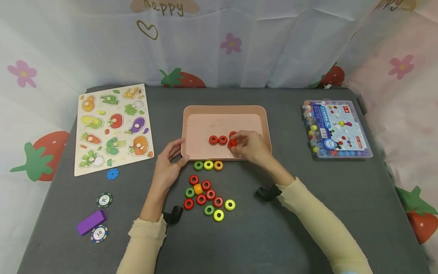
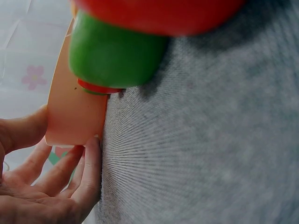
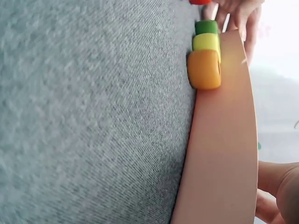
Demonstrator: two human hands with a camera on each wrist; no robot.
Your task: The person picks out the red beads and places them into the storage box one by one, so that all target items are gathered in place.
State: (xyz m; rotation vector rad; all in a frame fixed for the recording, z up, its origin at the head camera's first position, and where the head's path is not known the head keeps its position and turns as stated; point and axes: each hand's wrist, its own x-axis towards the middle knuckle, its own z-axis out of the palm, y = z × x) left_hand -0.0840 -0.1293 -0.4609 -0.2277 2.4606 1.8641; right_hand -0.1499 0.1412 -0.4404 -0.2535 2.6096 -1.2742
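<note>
Pink tray with ring beads, two hands in attendance

Tray (image 1: 205,121): pink, rectangular, low-walled, upright on a grey table (image 1: 273,243). Contents: four red ring beads in the near half, right of the middle. Two of these (image 1: 213,143) lie flat side by side; a third (image 1: 233,133) lies just beyond the fingers.

Right hand (image 1: 251,146): over the tray, thumb and fingers drawn narrow on the fourth red ring bead (image 1: 230,145); the fingers partly cover it, so the pinch is likely rather than certain.

Left hand (image 1: 167,163): grips the tray's near left corner, thumb and fingers to either side of it.

Along the tray's near wall, one row: green bead (image 1: 198,169), yellow bead (image 1: 208,168), orange bead (image 1: 218,169).

Nearer the person, a loose cluster (image 1: 201,203) of eleven: six red, two green, two yellow, one orange.

Left side of table: wooden vegetable puzzle board (image 1: 114,131); blue disc (image 1: 112,174); dark poker chip (image 1: 104,199); purple block (image 1: 91,222); blue-and-white poker chip (image 1: 99,233) marked 10, near the block's lower end.

Right side: clear plastic case (image 1: 338,129), printed label, coloured balls inside.

Backdrop: white cloth (image 1: 260,49) printed with flowers and strawberries.
</note>
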